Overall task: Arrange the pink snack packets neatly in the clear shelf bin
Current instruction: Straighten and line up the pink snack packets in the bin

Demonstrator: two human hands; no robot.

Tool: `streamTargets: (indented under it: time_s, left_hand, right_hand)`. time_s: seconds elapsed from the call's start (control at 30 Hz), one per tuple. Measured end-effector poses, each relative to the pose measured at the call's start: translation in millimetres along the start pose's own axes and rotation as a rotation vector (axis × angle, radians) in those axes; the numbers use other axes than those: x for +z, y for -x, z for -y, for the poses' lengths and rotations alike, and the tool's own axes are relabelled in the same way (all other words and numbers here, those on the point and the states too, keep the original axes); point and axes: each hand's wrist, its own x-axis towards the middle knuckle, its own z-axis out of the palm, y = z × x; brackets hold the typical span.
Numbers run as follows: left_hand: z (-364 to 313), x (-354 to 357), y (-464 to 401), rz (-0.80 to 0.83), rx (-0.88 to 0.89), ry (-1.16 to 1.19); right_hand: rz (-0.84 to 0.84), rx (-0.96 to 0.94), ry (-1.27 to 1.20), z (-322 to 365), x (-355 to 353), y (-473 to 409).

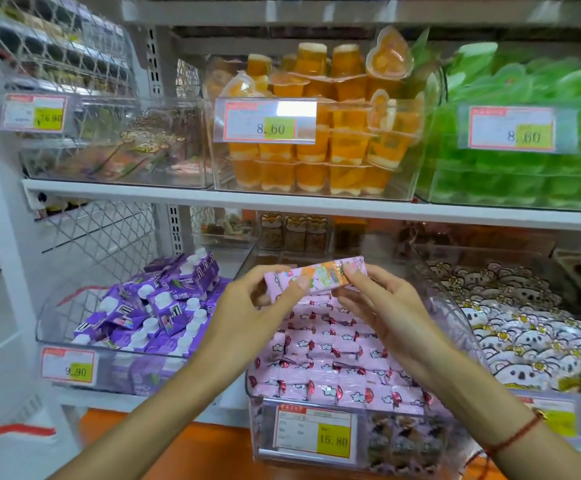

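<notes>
A clear shelf bin [455,306] on the lower shelf holds several pink snack packets [334,358] lying in rows. Above the bin I hold one pink packet [316,275] with an orange picture, flat and level. My left hand [247,313] pinches its left end with thumb and fingers. My right hand [386,313] pinches its right end. Both forearms reach in from below; the right wrist wears a red string bracelet.
A bin of purple packets [150,306] stands left of the pink bin, and a bin of koala-print packets [524,327] stands right. The upper shelf carries orange jelly cups [316,161] and green packs [524,174]. A price tag [313,431] hangs on the pink bin's front.
</notes>
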Motion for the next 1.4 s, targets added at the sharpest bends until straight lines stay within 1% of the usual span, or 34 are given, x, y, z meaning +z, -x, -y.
streamTargets:
  time_s: [0.13, 0.23, 0.3, 0.37, 0.4, 0.5, 0.57, 0.6, 0.67, 0.7, 0.77, 0.8, 0.87, 0.9, 0.97, 1.07, 1.13, 1.2, 1.3, 1.33, 1.4]
  left_hand:
    - [1.6, 0.7, 0.2, 0.008, -0.029, 0.067]
    - [3.4, -1.0, 0.0, -0.03, -0.01, 0.057]
    - [6.2, -3.0, -1.4, -0.038, 0.009, 0.023]
    - [8.9, -5.0, -1.9, -0.041, 0.035, -0.04]
    - [9.6, -5.5, -1.8, -0.043, 0.051, -0.078]
    - [8.6, -4.2, 0.1, -0.045, 0.104, -0.138]
    - [7.5, -3.3, 0.4, -0.05, 0.15, -0.156]
    - [6.9, -3.7, 0.4, -0.047, 0.165, -0.162]
    - [8.1, -6.3, 1.3, -0.045, 0.184, -0.186]
    - [10.8, -8.4, 1.7, -0.065, 0.189, -0.21]
    - [18.8, -13.1, 2.0, -0.135, 0.163, -0.261]
    - [23.1, -14.7, 2.5, -0.155, 0.126, -0.279]
    - [31.4, -15.8, 3.2, -0.126, 0.01, -0.299]
    - [35.5, -15.5, 2.8, -0.095, -0.05, -0.296]
    - [41.9, -14.0, 1.5, -0.05, -0.132, -0.258]
    - [46.3, -12.5, 1.2, -0.027, -0.155, -0.22]
    - [47.8, -12.9, 1.8, -0.025, -0.148, -0.213]
    - [48.5, -13.6, 2.1, -0.02, -0.147, -0.196]
    - [50.7, -14.2, 1.6, -0.015, -0.149, -0.187]
    - [51.3, -14.2, 1.4, -0.013, -0.149, -0.188]
    - [51.5, -14.0, 0.8, -0.007, -0.144, -0.182]
  right_hand:
    - [0.022, -0.031, -0.024, -0.7, -3.2, -0.6]
    - [0.089, -0.058, 0.069, -2.6, -4.7, 1.3]
    - [0.056, -0.13, 0.301, -3.6, -4.4, 3.5]
    - [0.0, -0.258, 0.591, -3.3, -3.9, 5.6]
    - [0.009, -0.326, 0.7, -3.5, -3.2, 6.1]
    - [0.096, -0.501, 0.918, -6.5, -0.5, 6.8]
    - [0.118, -0.609, 1.063, -9.6, 1.8, 5.9]
    - [0.114, -0.648, 1.115, -10.2, 2.9, 5.4]
    - [0.048, -0.688, 1.144, -10.6, 1.5, 1.4]
    - [-0.002, -0.676, 1.114, -10.3, -0.4, -2.4]
    - [-0.121, -0.578, 0.98, -9.0, -4.9, -14.7]
    - [-0.18, -0.5, 0.914, -7.9, -6.9, -22.6]
    - [-0.254, -0.333, 0.813, -6.4, -8.3, -40.9]
    - [-0.266, -0.282, 0.77, -7.0, -8.5, -50.1]
    - [-0.262, -0.245, 0.701, -10.7, -6.8, -66.3]
    - [-0.25, -0.17, 0.648, -23.0, -5.2, -91.2]
    - [-0.221, -0.093, 0.705, -31.4, -5.1, -105.1]
    - [-0.182, -0.074, 0.795, -33.8, -7.2, -113.7]
    - [-0.013, -0.105, 0.863, -26.5, -14.6, -121.8]
    - [0.044, -0.117, 0.92, -22.8, -17.0, -124.0]
    - [0.104, -0.148, 1.145, -17.5, -18.9, -124.7]
